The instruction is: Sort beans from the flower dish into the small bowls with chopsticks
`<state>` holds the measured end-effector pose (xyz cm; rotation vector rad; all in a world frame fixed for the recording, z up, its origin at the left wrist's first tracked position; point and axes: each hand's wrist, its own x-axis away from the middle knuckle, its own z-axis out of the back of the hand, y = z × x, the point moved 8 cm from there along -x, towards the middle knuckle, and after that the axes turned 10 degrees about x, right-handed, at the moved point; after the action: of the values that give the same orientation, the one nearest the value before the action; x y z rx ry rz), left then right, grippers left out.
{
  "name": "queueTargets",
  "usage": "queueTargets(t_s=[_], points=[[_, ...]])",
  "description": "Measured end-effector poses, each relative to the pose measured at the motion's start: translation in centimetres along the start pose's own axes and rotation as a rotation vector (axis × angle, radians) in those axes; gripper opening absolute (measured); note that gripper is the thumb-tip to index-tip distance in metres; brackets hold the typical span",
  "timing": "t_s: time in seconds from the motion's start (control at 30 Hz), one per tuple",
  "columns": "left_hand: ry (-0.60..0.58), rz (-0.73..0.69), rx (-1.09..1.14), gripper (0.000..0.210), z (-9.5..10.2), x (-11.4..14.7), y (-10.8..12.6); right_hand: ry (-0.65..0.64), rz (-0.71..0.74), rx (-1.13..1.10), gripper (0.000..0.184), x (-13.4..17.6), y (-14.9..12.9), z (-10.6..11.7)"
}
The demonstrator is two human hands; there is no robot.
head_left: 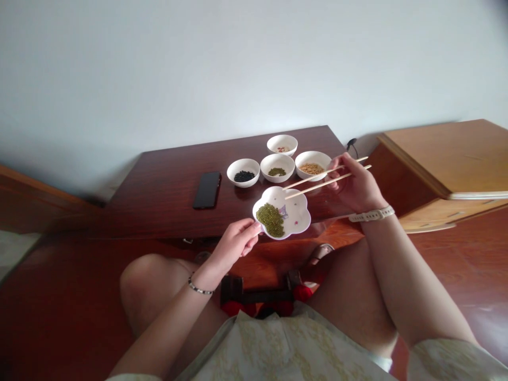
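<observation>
My left hand (239,239) pinches the near left rim of a white flower-shaped dish (298,217), tilted so that a heap of green mung beans (271,220) lies on its left side. In my right hand (354,182) is a pair of chopsticks (313,187), their tips slightly apart over the dish's far edge. Nothing shows between the tips. Just beyond the dish stands a white bowl (291,172) with some green beans. Left of it, another bowl (254,180) holds black beans; to the right, one bowl (324,159) has yellowish beans, partly behind my right hand.
A fourth white bowl (292,144) with a few reddish and pale bits stands at the back. A black phone (207,190) lies left on the dark wooden table (166,180). A wooden cabinet (444,153) stands at the right, and a wall rises behind.
</observation>
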<state>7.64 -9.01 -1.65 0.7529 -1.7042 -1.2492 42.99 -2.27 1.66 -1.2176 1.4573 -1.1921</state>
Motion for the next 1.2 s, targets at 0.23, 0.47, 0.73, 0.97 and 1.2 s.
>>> queueTargets(t_s=[0.23, 0.47, 0.73, 0.97, 1.2], points=[[-0.125, -0.024, -0.090, 0.052, 0.9, -3.3, 1.7, -0.028, -0.097, 0.088, 0.060, 1.8, 1.0, -1.6], [-0.203, 0.004, -0.109, 0.050, 2.4, -6.0, 2.4, -0.081, -0.138, 0.170, 0.059, 2.1, 1.5, -3.8], [-0.287, 0.008, -0.055, 0.046, 4.0, -7.4, 3.0, 0.003, -0.142, 0.226, 0.059, 0.6, 1.8, -5.4], [-0.294, 0.038, -0.018, 0.047, 5.2, -8.0, 2.3, 0.015, -0.147, 0.198, 0.053, -0.5, 2.6, -5.4], [-0.267, 0.070, -0.029, 0.048, 5.7, -9.3, 1.5, -0.031, -0.213, 0.157, 0.044, -0.7, 4.0, -5.1]])
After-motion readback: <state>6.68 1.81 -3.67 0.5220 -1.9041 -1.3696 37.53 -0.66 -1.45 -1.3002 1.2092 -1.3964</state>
